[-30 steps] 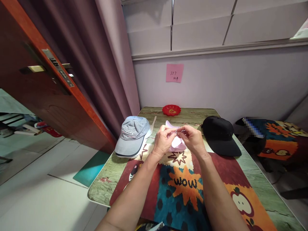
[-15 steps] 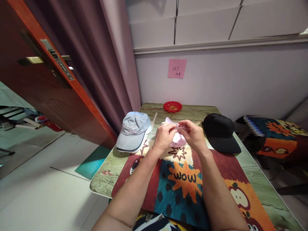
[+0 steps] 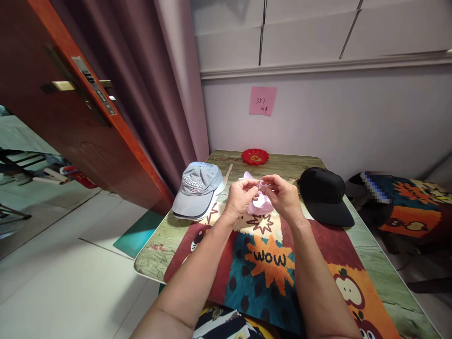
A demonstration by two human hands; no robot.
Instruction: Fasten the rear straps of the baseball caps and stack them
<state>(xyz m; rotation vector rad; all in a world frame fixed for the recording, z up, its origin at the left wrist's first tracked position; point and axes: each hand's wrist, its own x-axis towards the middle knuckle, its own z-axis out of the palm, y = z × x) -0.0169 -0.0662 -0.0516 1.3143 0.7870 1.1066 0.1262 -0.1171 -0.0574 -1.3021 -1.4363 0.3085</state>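
My left hand [image 3: 242,195] and my right hand [image 3: 283,194] meet above the middle of the table, each closed in a pinch. Their fingertips nearly touch around a small, thin, pale piece that is too small to name. Just beneath and behind them lies a soft pale pink item [image 3: 260,205] with a white area; the fingers cover much of it, so its kind is unclear. A grey-blue cap [image 3: 197,181] with "Always" lettering sits left of my left hand. To the right of my right hand rests a black cap [image 3: 323,193].
A red scalloped dish [image 3: 254,157] stands at the table's back edge. Under my arms spreads a colourful mat [image 3: 263,282] marked "WOW". A pink note [image 3: 263,100] is stuck on the wall. An open wooden door [image 3: 102,141] and a curtain [image 3: 165,94] flank the left side.
The view has shifted slightly. My left fingers have lifted and spread a little from the pink item, and the thin piece between the fingertips shows more. The caps stay in place.
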